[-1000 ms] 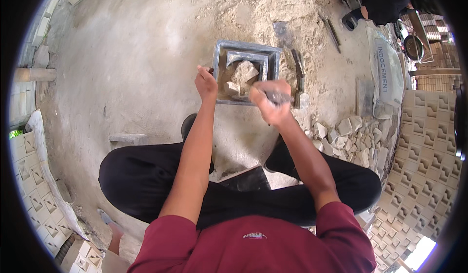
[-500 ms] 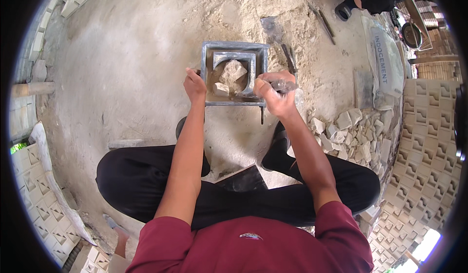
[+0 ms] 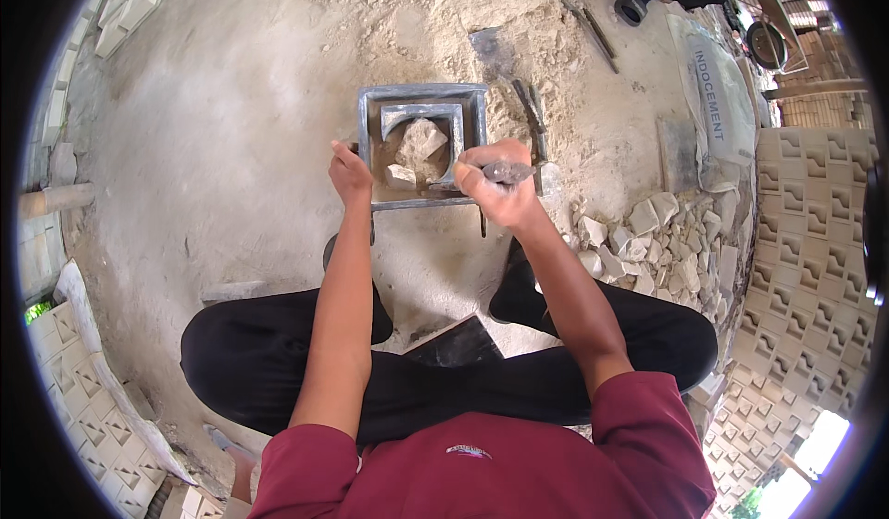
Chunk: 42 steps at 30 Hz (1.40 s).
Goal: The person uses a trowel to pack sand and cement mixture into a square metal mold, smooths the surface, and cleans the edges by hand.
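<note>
A square grey metal mould (image 3: 422, 89) lies on the dusty floor in front of me. An inner frame with a curved edge (image 3: 457, 130) sits in it. Inside are a large pale stone chunk (image 3: 423, 139) and a smaller pale chunk (image 3: 401, 177). My left hand (image 3: 351, 175) is closed at the mould's left wall, its fingertips partly hidden. My right hand (image 3: 500, 184) is a fist around a dusty grey hand tool (image 3: 510, 173) at the near right corner. One end of the tool juts out over the fist; its exact kind is unclear.
Broken pale stones (image 3: 662, 241) are heaped at the right, below a large printed sack (image 3: 708, 102). Dark bars (image 3: 530, 104) lie beside loose powder (image 3: 500, 19). Another person's foot (image 3: 632, 8) shows at the far right. Patterned blocks (image 3: 815, 232) are stacked along the right.
The whole scene has shifted slightly left in the picture. My right hand and its tool have moved a little against the mould's corner. My left hand and both chunks keep their places.
</note>
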Available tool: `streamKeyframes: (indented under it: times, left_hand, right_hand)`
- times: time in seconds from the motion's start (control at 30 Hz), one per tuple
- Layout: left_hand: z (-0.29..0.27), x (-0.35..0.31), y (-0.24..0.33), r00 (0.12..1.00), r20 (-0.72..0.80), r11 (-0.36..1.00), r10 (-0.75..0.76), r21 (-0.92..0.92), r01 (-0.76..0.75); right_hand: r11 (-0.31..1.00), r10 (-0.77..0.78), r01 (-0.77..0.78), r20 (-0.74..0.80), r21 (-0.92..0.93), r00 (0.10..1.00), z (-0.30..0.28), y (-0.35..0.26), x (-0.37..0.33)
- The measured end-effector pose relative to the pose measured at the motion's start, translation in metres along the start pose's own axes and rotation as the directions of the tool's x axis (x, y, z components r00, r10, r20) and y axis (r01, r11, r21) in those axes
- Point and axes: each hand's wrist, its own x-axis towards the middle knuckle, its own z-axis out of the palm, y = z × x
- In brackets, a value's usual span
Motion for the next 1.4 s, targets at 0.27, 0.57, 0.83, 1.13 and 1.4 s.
streamKeyframes:
  times: [0.27, 0.57, 0.83, 1.13, 1.4]
  left_hand:
    - [0.001, -0.006, 0.012, 0.996, 0.001, 0.996, -0.089, 0.023, 0.089]
    - [-0.005, -0.005, 0.014, 0.994, 0.06, 0.995, -0.092, 0.053, 0.089]
    - [-0.004, 0.0, 0.004, 0.996, 0.028, 0.993, -0.09, 0.078, 0.088]
    - [-0.002, 0.006, -0.01, 0.977, 0.124, 0.966, -0.172, -0.175, 0.192]
    - [0.002, 0.018, -0.043, 0.811, 0.488, 0.623, -0.321, -0.536, 0.569]
  right_hand:
    - [0.995, 0.072, -0.068, -0.06, 0.066, 0.996, -0.009, 0.009, -0.002]
    - [0.999, 0.042, -0.042, -0.03, -0.012, 0.999, 0.002, 0.003, -0.007]
    - [0.997, 0.076, -0.076, 0.011, -0.024, 0.997, 0.014, -0.003, -0.001]
    - [0.998, 0.069, -0.07, 0.062, 0.007, 0.996, 0.046, -0.008, 0.011]
    - [0.982, 0.146, -0.157, 0.109, 0.104, 0.983, 0.089, -0.001, 0.044]
